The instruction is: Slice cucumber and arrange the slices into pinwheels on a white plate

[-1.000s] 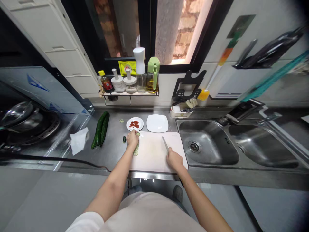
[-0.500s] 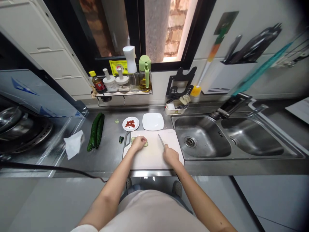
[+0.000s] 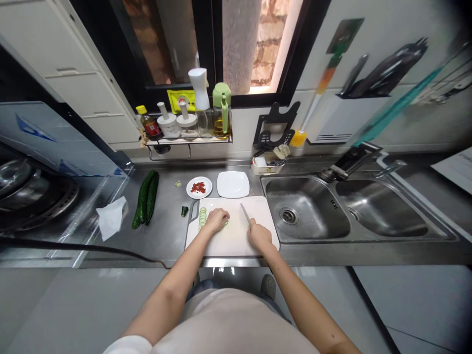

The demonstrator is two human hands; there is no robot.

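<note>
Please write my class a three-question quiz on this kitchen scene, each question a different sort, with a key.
1. Which hand holds the knife?
2. True or false: the two whole cucumbers lie to the left of the cutting board.
3. The chopped red pieces are on: A) the round plate; B) the squarish plate; C) the sink bottom.

Key:
1. The right hand.
2. True.
3. A.

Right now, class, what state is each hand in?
Left hand: curled by a cucumber slice; whether gripping, can't tell.
Right hand: closed, holding a knife.
</note>
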